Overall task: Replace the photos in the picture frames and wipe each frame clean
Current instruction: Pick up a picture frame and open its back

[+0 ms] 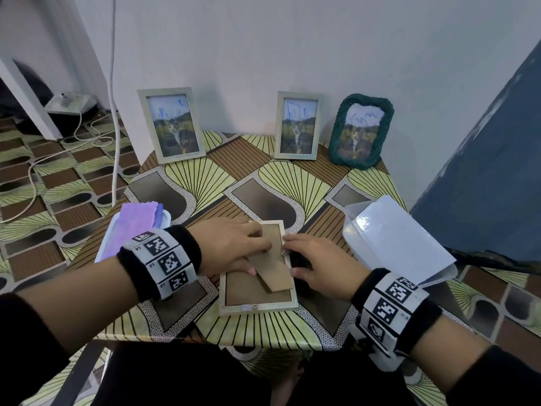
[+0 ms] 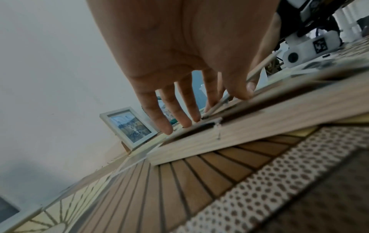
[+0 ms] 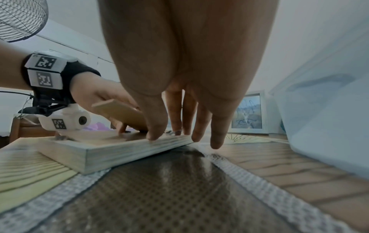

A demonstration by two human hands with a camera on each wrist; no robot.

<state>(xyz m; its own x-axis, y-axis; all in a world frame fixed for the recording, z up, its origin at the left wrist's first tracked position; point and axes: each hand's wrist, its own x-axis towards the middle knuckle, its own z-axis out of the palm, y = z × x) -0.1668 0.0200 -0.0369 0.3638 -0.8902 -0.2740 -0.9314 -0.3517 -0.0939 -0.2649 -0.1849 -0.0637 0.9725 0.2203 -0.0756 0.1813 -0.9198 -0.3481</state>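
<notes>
Four frames are out: three stand at the back of the worktop against the wall, and one frame lies face down near the front edge, between the two hands. Its cardboard stand lifts off the backing. The left hand lies flat across the upper half, fingers straight, pressing the backing down; nothing is grasped. The right hand sits at the right rail, fingers relaxed and extended, its thumb and forefinger tips at a small metal tab; whether they actually pinch it I cannot tell.

The step seems to be freeing the backing. To do it well, keep the left palm's weight steady so the frame does not slide on the slick cloth, and turn each tab sideways rather than prying upward. A second tab shows on the near rail; clear every one before lifting the backing by the stand, evenly, so the glass stays seated. The cloth waits on the left, the clear box on the right.
</notes>
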